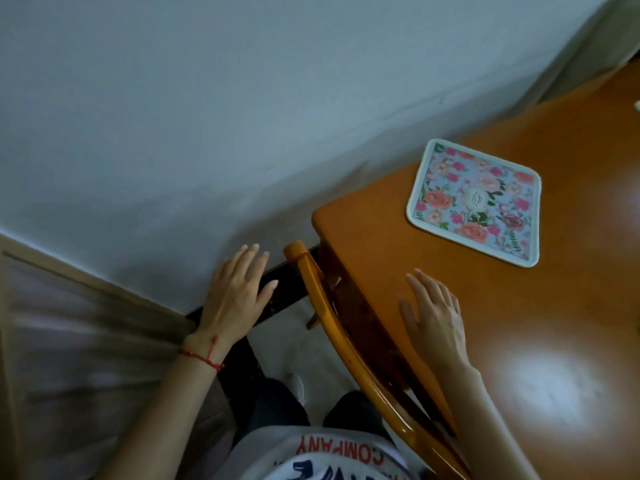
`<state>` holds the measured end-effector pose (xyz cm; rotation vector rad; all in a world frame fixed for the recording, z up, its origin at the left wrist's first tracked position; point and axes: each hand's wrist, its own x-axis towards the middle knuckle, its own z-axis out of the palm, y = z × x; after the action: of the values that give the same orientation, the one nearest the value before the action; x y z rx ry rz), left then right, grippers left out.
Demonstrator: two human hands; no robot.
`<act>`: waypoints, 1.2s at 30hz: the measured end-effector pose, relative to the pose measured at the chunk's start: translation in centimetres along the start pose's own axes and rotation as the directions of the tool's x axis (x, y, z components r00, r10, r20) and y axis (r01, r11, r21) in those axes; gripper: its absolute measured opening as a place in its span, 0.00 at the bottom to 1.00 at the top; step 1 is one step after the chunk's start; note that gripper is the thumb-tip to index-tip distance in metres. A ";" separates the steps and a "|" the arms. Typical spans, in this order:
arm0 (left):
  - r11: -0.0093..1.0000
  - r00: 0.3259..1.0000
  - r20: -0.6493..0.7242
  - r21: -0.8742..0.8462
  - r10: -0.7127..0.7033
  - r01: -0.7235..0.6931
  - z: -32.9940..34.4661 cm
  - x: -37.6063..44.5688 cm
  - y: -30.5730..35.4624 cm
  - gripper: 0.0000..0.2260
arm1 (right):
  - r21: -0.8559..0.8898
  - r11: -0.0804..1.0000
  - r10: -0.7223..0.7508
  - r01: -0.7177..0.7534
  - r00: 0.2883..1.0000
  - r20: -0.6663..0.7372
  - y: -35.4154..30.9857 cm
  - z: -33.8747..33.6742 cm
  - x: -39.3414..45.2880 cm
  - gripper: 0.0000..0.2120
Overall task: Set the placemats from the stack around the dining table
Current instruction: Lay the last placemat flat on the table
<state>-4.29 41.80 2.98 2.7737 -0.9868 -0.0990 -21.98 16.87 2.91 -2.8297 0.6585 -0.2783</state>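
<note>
Orange wooden table (519,323) — one floral placemat (474,202) lies flat near its corner.

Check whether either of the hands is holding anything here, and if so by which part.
Nothing is held. The left hand hangs open beside the wooden chair back; the right hand is open, fingers straight, over the orange wooden table, short of the square floral placemat.

Light: dim room, grey-blue
Glare: white shine on the glossy orange wooden table (554,386)
Blur: soft everywhere, smeared at the left edge
Edges: lines bend and tilt
</note>
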 end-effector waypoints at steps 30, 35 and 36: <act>0.902 0.901 0.153 0.092 0.407 -0.423 -0.4 20.4 13.0 0.31 | -0.017 0.919 0.387 -0.394 0.910 -0.149 11.8 -2.2 3.8 0.22; 0.880 0.870 0.203 0.065 0.449 -0.470 1.4 23.1 15.9 0.30 | -0.022 0.888 0.451 -0.458 0.881 -0.145 14.2 -1.6 5.1 0.19; 0.878 0.865 0.213 0.056 0.454 -0.475 1.8 23.6 16.4 0.29 | -0.017 0.880 0.468 -0.474 0.873 -0.137 14.6 -1.5 5.4 0.19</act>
<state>3.59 14.14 4.62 2.5601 -1.7326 -0.2534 -23.57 1.37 1.26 -2.5962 1.3693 -0.3600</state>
